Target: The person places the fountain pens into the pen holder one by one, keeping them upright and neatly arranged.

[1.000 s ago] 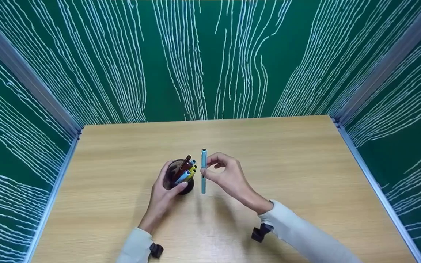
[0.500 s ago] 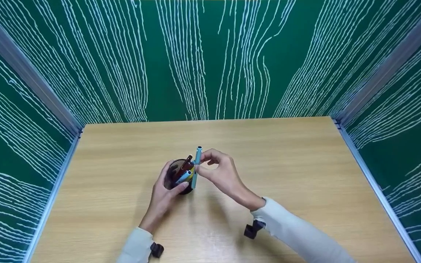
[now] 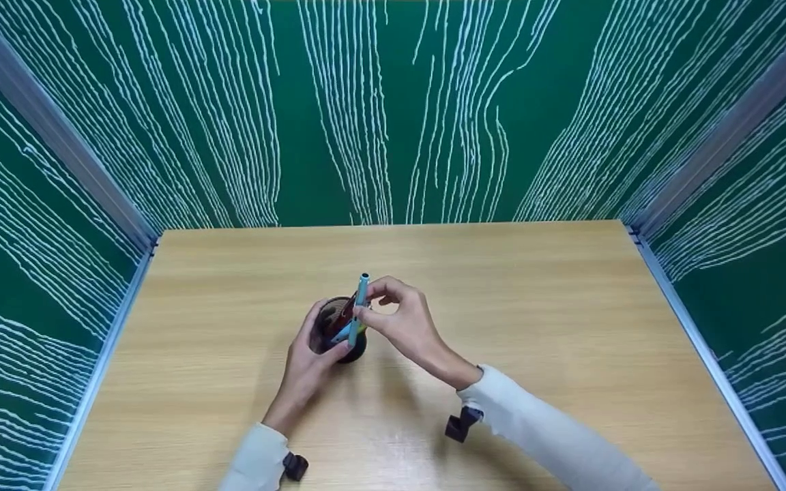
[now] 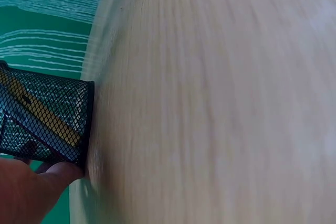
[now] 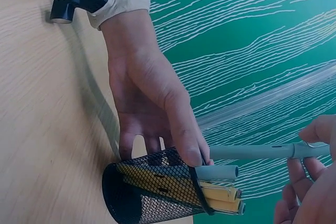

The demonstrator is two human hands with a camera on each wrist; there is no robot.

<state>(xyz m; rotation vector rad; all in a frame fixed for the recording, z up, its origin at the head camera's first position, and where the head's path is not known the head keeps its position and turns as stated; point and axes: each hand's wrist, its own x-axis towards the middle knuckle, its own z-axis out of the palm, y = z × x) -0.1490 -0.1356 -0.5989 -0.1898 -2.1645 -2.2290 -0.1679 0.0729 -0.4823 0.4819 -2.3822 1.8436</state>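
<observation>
My left hand (image 3: 306, 368) grips a black mesh pen holder (image 3: 352, 353) that stands on the table; its thumb lies along the near side. Between thumb and fingertips my right hand (image 3: 412, 331) pinches a light blue pen (image 3: 360, 293), tilted over the holder's mouth. In the right wrist view that pen's (image 5: 252, 152) lower end is at the rim, partly hidden behind my left thumb. Inside the mesh holder (image 5: 157, 195) are yellow pens (image 5: 223, 195) and another light blue pen (image 5: 216, 172). A dark brown pen (image 3: 345, 315) also leans in it, partly covered in the head view.
The wooden table (image 3: 522, 300) reaches back to a green wall (image 3: 406, 177) with wavy white lines. Similar green panels stand left and right, with metal posts (image 3: 720, 109) at the corners. A black wrist camera (image 3: 461, 424) sticks out from the right sleeve.
My right hand has carried the light blue pen leftward, from beside the holder to over its mouth, and the pen has tilted. The left hand keeps its grip on the holder.
</observation>
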